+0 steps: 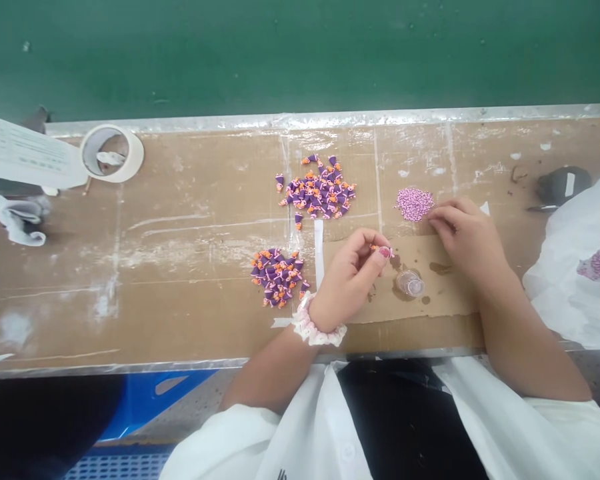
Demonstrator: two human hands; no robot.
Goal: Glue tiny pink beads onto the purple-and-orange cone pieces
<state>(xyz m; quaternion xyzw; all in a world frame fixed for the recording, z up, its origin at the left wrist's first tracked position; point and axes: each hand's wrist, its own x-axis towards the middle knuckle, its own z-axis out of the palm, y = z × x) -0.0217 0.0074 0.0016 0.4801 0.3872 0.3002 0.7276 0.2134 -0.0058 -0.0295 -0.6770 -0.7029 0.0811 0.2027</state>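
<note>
Behind the long counter [130, 267] is a green surface [280, 53], and the counter top is brown with many white marks. A loose sheet of cardboard [445, 293] lies on it, and a small clear plastic cup [410, 283] stands on this sheet. The left hand [347, 283], with a white and pink hair band [317, 327] on the wrist, is closed and pinches one small orange and pink piece [383, 251] at the fingertips. The long side of this piece lies almost level, across the picture, and it points toward the right hand [467, 237]. The right hand is half closed, with curled fingers [443, 217], and I cannot tell if it holds something. Its fingertips are just beside a small heap of pink beads [414, 203], so this hand is the nearer one to them. Two heaps of purple and orange pieces [317, 193] [277, 277] lie to the left of the beads.
</note>
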